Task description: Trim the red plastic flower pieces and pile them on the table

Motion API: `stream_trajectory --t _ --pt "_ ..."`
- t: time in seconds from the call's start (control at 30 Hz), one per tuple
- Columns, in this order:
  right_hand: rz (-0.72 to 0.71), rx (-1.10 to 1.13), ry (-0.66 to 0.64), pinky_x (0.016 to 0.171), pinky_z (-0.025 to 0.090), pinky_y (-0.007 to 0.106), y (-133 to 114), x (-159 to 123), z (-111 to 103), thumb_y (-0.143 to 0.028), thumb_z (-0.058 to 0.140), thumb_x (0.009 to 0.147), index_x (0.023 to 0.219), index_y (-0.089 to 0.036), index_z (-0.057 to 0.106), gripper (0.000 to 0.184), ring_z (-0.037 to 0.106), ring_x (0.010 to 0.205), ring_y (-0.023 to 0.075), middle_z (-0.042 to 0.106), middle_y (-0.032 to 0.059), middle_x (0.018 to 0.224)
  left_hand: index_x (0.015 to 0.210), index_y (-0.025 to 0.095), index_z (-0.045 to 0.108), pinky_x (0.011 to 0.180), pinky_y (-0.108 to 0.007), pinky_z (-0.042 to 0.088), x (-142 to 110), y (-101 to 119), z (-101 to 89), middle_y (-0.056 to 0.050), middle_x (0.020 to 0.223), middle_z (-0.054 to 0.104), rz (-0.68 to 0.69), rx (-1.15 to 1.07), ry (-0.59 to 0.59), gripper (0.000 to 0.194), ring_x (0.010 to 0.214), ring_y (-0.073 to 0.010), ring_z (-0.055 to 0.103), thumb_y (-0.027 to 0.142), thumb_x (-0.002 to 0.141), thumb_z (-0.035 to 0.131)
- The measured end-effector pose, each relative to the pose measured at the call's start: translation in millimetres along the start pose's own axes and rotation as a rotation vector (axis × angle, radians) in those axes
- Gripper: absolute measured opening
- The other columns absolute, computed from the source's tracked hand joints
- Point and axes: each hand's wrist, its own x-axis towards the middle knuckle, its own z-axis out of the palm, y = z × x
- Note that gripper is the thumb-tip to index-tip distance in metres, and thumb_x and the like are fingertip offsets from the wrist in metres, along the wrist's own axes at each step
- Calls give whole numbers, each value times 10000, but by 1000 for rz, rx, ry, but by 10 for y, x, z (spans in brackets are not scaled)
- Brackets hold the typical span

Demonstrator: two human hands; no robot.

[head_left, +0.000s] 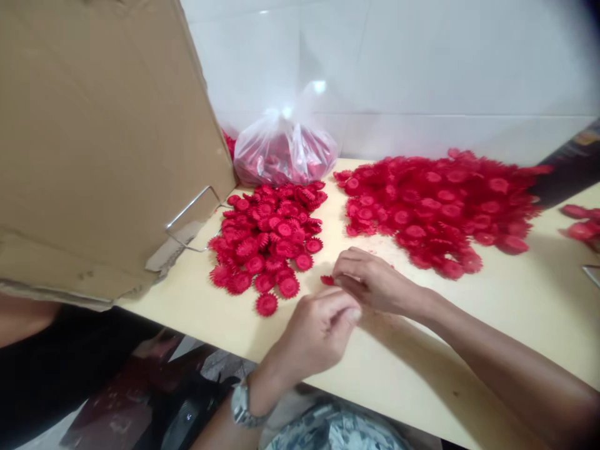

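My left hand (323, 331), with a metal watch on the wrist, is closed in a pinch; whatever its fingers hold, if anything, is hidden. Just beyond it, almost touching, my right hand (368, 279) is closed with its fingers bent down. A red toothed disc (327, 280) pokes out at the right fingertips, partly covered by them. To the left of my hands lies a heap of red toothed discs (274, 234), with a single disc (267, 304) at its near edge. A wider heap of red pieces (435, 209) spreads beyond my right hand.
A tied clear plastic bag (285, 153) of red pieces stands against the wall. A large cardboard sheet (103, 137) rises at left beside a bent metal wire frame (190, 209). More red pieces (584, 228) lie at far right. Another person's dark-clothed body (70, 356) shows lower left.
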Motion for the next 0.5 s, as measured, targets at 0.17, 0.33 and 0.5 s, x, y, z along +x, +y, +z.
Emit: stream_trajectory --t 0.17,0.33,0.5 --pt "435 578 214 524 358 240 -55 -483 -273 -375 493 869 724 -168 530 255 447 577 109 495 -3 647 730 175 580 543 -217 369 42 -154 6 1 614 513 -158 -51 122 191 592 -123 494 260 851 459" --pt "536 592 496 540 385 249 -158 -947 -473 -438 540 834 709 -180 556 287 467 593 114 515 2 653 726 180 598 505 -204 366 110 -39 95 4 608 520 -133 -22 27 192 557 -119 489 283 833 477" --pt "543 -65 782 634 431 312 -270 -1638 -942 -338 573 824 735 -222 635 159 536 715 167 551 37 774 730 200 600 483 -201 389 113 -23 139 20 568 514 -180 31 17 195 513 -122 485 375 786 536"
